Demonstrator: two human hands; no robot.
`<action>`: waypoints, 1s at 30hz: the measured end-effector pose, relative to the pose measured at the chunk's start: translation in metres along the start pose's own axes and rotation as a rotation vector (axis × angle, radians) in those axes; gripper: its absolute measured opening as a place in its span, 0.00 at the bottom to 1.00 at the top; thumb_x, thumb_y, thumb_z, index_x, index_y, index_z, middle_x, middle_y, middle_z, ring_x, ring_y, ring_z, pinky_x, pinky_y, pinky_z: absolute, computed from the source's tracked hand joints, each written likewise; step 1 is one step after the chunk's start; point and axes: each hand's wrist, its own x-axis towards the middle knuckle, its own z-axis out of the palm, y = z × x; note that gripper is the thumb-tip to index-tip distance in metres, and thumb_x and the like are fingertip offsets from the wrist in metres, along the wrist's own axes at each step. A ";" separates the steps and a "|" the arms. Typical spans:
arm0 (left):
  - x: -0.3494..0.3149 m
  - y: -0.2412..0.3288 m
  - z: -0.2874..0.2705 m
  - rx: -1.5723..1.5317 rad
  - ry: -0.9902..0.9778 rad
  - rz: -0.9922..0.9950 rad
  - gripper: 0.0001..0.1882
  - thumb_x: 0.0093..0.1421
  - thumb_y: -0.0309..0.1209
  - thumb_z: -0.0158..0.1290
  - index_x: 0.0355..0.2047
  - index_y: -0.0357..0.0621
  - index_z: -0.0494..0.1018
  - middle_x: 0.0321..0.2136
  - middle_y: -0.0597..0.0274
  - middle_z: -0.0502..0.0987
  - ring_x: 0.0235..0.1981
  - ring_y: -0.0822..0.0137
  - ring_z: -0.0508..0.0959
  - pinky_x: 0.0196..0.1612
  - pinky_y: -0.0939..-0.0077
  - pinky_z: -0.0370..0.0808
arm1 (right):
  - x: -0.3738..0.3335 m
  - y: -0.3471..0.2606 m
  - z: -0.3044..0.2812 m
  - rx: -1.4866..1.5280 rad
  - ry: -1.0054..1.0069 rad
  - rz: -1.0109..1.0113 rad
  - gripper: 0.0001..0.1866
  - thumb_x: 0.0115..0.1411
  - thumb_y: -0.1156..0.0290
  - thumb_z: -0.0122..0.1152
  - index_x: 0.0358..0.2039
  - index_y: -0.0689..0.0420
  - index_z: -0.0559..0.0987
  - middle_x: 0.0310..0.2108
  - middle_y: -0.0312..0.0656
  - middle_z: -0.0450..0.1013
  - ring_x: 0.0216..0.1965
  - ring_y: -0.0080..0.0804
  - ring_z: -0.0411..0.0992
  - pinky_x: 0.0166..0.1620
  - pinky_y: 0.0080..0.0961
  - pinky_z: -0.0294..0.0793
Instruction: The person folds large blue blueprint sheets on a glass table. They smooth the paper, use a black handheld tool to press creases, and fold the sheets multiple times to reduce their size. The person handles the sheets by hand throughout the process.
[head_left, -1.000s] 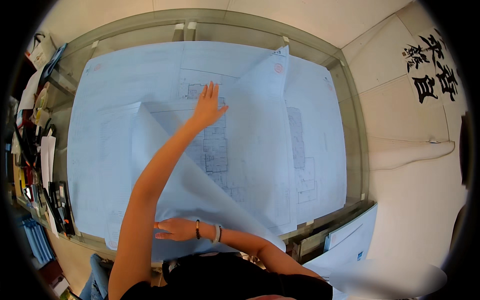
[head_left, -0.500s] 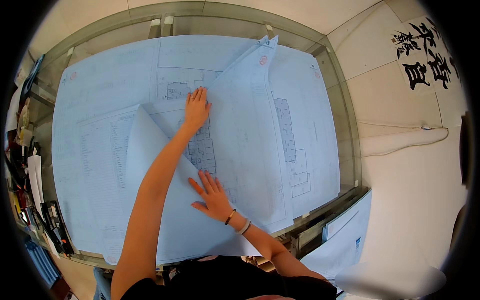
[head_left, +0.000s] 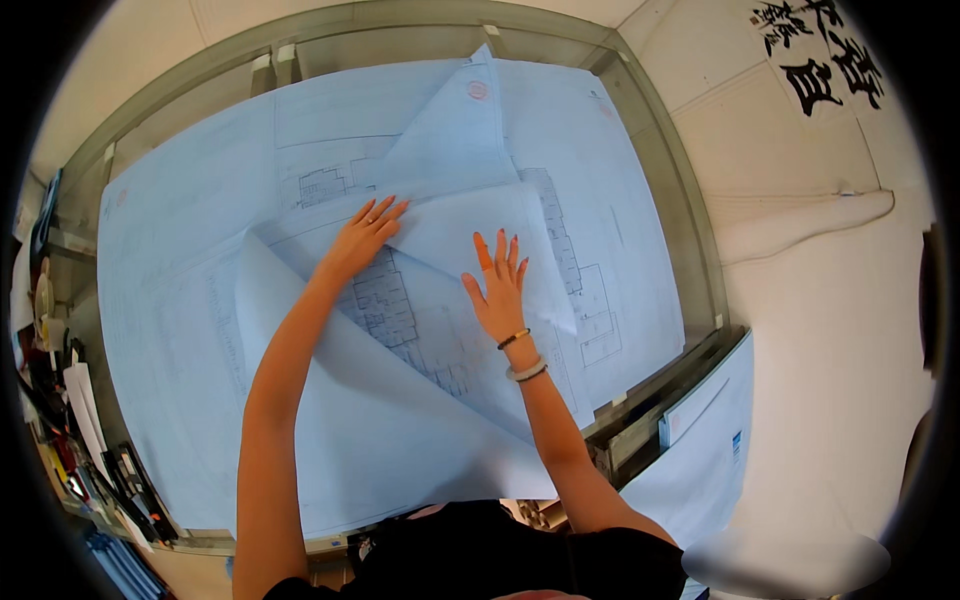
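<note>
Large pale-blue blueprint sheets (head_left: 165, 330) lie spread and overlapping, some with building floor plans (head_left: 385, 305) printed on them. My left hand (head_left: 365, 240) rests with fingers stretched out at the edge of a fold near the middle. To its right, my right hand (head_left: 498, 295) lies with fingers spread on a turned-over flap (head_left: 460, 220); an orange cover sits on one finger. Another broad flap (head_left: 370, 440) is folded across the near side, under my forearms. A pointed sheet corner (head_left: 480, 90) with a red round stamp sticks up at the far side. Neither hand grips anything.
The sheets cover a table with a greenish frame (head_left: 700, 215). Black-handled tools and pens (head_left: 130, 490) crowd its left side, with folded blue sheets (head_left: 120, 560) below. More blue sheets (head_left: 700, 430) stand at the lower right. A cord (head_left: 800, 240) runs along the pale floor.
My right hand has moved up and away from the near flap, and part of a sheet is now folded over under it. My left hand has shifted slightly left and nearer.
</note>
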 end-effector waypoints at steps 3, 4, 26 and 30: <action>-0.008 0.009 -0.001 -0.014 -0.059 0.006 0.07 0.58 0.18 0.44 0.36 0.41 0.66 0.64 0.64 0.60 0.66 0.59 0.57 0.68 0.62 0.54 | -0.017 0.023 0.037 -0.190 -0.130 0.103 0.30 0.67 0.52 0.44 0.67 0.43 0.57 0.70 0.48 0.43 0.70 0.55 0.37 0.65 0.62 0.30; -0.009 0.011 -0.003 0.008 -0.098 0.021 0.06 0.59 0.19 0.43 0.37 0.41 0.66 0.64 0.63 0.59 0.66 0.59 0.57 0.68 0.62 0.54 | -0.024 0.027 0.046 -0.198 -0.117 0.114 0.30 0.67 0.52 0.44 0.67 0.42 0.57 0.70 0.48 0.43 0.70 0.54 0.37 0.65 0.62 0.31; 0.008 0.084 0.042 0.114 -0.106 -0.437 0.48 0.57 0.62 0.47 0.68 0.47 0.48 0.69 0.45 0.42 0.69 0.42 0.41 0.63 0.32 0.37 | 0.009 0.039 0.062 -0.039 -0.025 -0.029 0.29 0.66 0.51 0.43 0.66 0.43 0.60 0.68 0.41 0.51 0.69 0.47 0.45 0.67 0.55 0.39; 0.005 0.080 0.046 0.158 -0.112 -0.419 0.47 0.57 0.61 0.48 0.68 0.47 0.49 0.68 0.44 0.43 0.69 0.43 0.42 0.63 0.32 0.37 | 0.051 0.018 0.081 0.077 -0.102 -0.217 0.28 0.68 0.55 0.41 0.67 0.46 0.56 0.67 0.41 0.53 0.69 0.42 0.46 0.68 0.48 0.38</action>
